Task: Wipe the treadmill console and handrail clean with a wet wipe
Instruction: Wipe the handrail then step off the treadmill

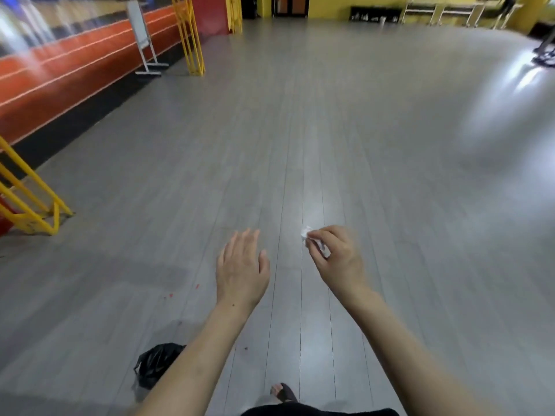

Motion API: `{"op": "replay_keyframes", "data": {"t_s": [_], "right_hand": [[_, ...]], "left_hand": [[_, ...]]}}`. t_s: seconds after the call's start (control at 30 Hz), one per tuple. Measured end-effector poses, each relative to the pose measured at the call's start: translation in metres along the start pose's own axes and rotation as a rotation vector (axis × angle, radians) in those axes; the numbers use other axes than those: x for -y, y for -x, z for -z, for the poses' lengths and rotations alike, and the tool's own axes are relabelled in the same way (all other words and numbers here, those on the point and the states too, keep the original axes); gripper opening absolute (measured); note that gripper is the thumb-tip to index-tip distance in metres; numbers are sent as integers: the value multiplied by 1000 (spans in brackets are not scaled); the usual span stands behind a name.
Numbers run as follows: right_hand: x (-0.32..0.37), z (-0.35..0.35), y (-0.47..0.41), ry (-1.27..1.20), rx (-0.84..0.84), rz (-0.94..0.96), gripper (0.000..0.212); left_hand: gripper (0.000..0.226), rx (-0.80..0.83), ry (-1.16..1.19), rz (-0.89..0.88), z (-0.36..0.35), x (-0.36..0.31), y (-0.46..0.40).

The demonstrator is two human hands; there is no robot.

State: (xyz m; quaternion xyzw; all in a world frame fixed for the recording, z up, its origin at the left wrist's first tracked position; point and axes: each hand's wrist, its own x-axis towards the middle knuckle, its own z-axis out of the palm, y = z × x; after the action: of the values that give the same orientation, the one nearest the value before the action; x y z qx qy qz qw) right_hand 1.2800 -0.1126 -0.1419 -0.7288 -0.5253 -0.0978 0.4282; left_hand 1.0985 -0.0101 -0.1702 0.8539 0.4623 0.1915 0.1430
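My right hand pinches a small crumpled white wet wipe between thumb and fingers, held out over the grey floor. To its left my left hand is stretched forward with straight, spread fingers and holds nothing. No treadmill, console or handrail is in view.
Grey plank floor stretches ahead. A black plastic bag lies on the floor at lower left, beside my left forearm. Yellow metal frames stand at the left, more yellow posts and a white stand farther back. My foot shows at the bottom.
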Motion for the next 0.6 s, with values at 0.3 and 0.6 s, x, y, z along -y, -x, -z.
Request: {"op": "replay_keyframes", "data": {"t_s": [0.3,0.6], "right_hand": [[-52,-225,-74,-150,274,231,3],[15,-352,-113,-442,659,507,8]], "left_hand": [[52,-70,-86,429,-102,147,-79],[43,-208,-177,843,-76,207,-68]]}}
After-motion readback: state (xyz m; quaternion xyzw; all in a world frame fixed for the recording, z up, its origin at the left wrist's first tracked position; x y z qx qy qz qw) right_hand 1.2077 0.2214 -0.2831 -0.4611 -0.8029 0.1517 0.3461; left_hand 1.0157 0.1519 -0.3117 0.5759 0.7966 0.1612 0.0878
